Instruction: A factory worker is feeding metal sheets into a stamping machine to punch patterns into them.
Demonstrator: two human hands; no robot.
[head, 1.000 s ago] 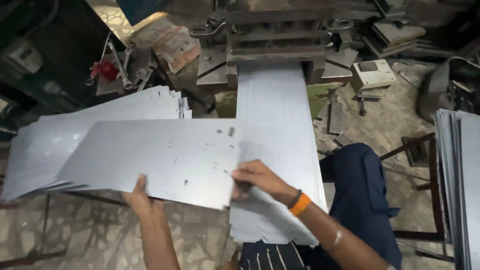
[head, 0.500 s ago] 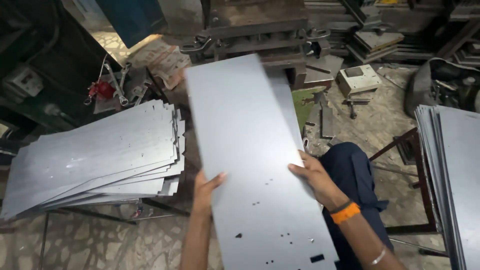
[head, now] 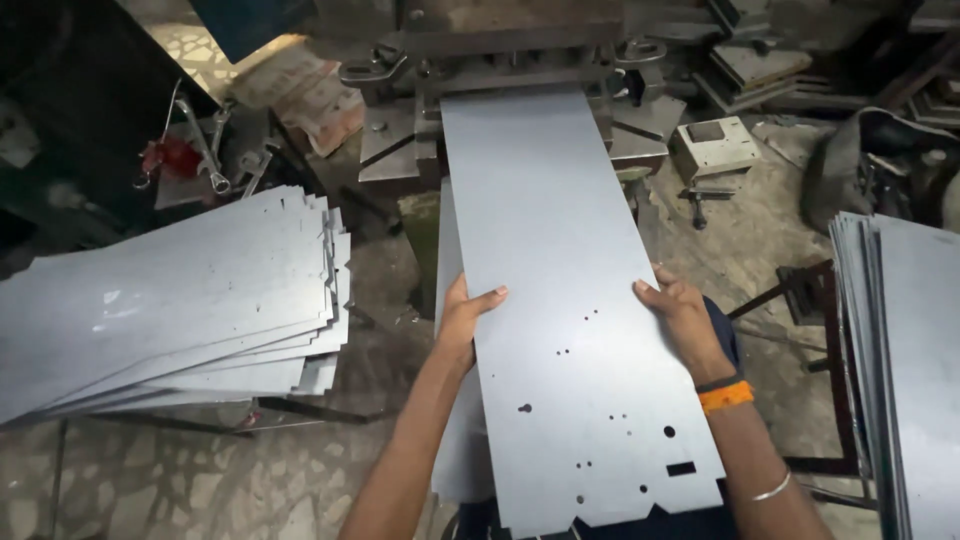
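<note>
A long grey metal sheet (head: 560, 300) with small punched holes and a slot near its close end lies lengthwise in front of me, its far end at the press machine (head: 500, 50). My left hand (head: 468, 312) grips the sheet's left edge. My right hand (head: 680, 315), with an orange wristband, grips the right edge. Another sheet (head: 448, 260) shows beneath it on the left.
A stack of punched sheets (head: 170, 300) rests on a stand at the left. More sheets (head: 910, 360) are stacked at the right edge. Wrenches (head: 205, 150) and a red object lie at the back left, a small box (head: 712, 145) at the back right.
I laid one sheet on the left stack a second ago. Since then my hands have taken a sheet and pushed it forward until its far end reached the press.
</note>
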